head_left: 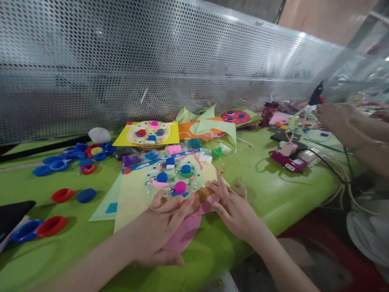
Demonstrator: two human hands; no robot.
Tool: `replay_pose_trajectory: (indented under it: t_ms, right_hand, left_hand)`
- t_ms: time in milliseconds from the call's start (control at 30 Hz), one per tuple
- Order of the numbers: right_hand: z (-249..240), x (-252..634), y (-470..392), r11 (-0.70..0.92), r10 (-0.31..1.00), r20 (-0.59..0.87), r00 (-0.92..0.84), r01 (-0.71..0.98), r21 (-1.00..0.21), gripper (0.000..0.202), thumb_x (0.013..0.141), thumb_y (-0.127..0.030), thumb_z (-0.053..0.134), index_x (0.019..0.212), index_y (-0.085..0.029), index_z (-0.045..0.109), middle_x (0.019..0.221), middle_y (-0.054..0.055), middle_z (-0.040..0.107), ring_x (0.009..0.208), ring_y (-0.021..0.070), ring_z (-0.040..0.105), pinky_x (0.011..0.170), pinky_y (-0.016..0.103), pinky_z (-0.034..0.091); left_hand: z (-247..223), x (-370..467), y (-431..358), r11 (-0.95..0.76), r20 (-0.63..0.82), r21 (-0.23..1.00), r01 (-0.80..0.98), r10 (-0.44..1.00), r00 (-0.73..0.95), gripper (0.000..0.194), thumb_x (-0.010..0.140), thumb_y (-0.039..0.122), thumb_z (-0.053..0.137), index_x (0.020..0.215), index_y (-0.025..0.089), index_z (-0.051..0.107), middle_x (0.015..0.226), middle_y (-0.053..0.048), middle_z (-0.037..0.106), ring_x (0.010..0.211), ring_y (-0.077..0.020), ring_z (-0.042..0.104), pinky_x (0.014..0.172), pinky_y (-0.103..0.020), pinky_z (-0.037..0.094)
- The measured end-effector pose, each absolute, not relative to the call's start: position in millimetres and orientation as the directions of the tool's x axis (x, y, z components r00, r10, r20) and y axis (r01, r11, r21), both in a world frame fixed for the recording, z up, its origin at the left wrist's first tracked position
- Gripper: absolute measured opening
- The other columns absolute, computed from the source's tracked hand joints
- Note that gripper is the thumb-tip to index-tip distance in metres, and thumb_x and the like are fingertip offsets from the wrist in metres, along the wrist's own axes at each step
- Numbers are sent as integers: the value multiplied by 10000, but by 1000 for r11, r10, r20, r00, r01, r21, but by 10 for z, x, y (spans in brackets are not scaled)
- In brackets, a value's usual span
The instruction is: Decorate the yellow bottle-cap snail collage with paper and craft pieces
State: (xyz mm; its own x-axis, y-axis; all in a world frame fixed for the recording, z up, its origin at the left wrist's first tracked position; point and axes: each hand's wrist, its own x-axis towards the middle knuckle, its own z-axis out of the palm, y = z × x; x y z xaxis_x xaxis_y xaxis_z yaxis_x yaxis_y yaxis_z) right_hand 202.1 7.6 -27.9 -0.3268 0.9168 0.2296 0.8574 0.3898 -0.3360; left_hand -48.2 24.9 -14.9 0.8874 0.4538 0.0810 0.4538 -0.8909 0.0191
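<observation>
On the green table, my left hand (161,227) lies palm down with its fingers spread over a pink paper piece (186,235). Its fingertips reach the lower edge of a pale yellow sheet (130,202). My right hand (235,209) is also spread, its fingers touching a shiny brown strip (204,195) that runs between both hands. Just beyond the fingers, a pale round craft picture carries blue caps, one of them a blue cap (162,177), and a pink cap (180,187). Part of the brown strip is hidden under my fingers.
Blue and red bottle caps (59,165) lie at the left. A yellow card (168,134) and bagged clay pieces (194,143) sit behind the picture. A purple power socket (288,161) with cables stands right. Another person's hands (337,117) hover at far right. A perforated metal panel (121,73) closes the back.
</observation>
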Motion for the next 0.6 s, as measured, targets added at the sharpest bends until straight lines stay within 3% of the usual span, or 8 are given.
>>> replay_pose_trajectory:
  t_ms: [100, 200, 433, 600]
  right_hand:
    - [-287, 2025, 78, 387, 920, 213, -328, 839, -383, 682, 955, -370, 253, 1415, -179, -213, 1283, 120, 534, 1265, 246, 406, 1017, 589, 176]
    - [-296, 2028, 76, 385, 922, 207, -326, 830, -403, 670, 956, -393, 241, 1416, -211, -212, 1300, 105, 520, 1269, 244, 400, 1018, 597, 164]
    - [-286, 2024, 74, 395, 915, 221, -338, 864, -314, 650, 961, -389, 232, 1427, -193, -175, 1274, 112, 543, 1231, 253, 450, 1008, 583, 227]
    - [-283, 2026, 78, 399, 912, 235, -337, 862, -312, 693, 960, -380, 243, 1396, -167, -252, 1256, 125, 554, 1237, 245, 444, 1010, 573, 233]
  left_hand:
    - [-137, -463, 244, -881, 17, 28, 472, 473, 881, 983, 802, 724, 264, 1336, 168, -347, 1410, -154, 378, 1253, -367, 375, 1041, -550, 142]
    - [-137, -477, 230, -870, 37, 19, 492, 493, 869, 999, 796, 732, 260, 1341, 142, -334, 1373, -177, 426, 1230, -377, 402, 1030, -577, 136]
    - [-125, -454, 212, -866, 76, 26, 499, 500, 863, 967, 799, 740, 152, 1358, 97, -304, 1317, -172, 495, 1267, -344, 337, 1048, -538, 93]
    - [-83, -464, 172, -847, 74, 28, 531, 532, 844, 1000, 770, 762, 227, 1369, 153, -293, 1248, -129, 561, 1069, -341, 504, 1023, -539, 144]
